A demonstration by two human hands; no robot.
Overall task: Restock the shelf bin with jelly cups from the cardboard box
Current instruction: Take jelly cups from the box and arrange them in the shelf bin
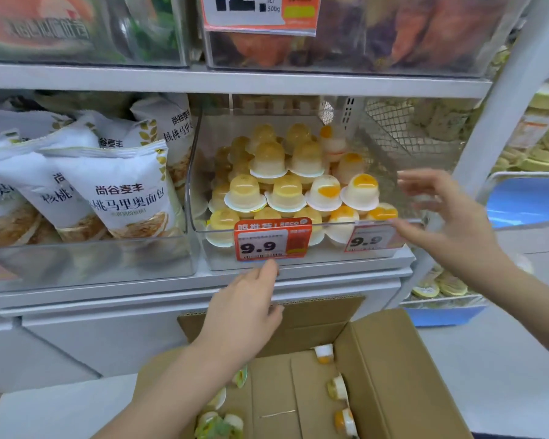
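A clear plastic shelf bin holds several yellow and white jelly cups stacked upside down in rows. Two red price tags reading 9.9 hang on its front. Below stands an open cardboard box with several loose jelly cups on its floor. My left hand hovers between box and bin, fingers loosely bent, holding nothing, its fingertips just below the left price tag. My right hand is at the bin's right front corner, fingers spread and empty.
White bread bags fill the bin to the left. Another shelf of clear bins sits above. A white upright post runs at the right, with a blue crate and more yellow goods beyond it.
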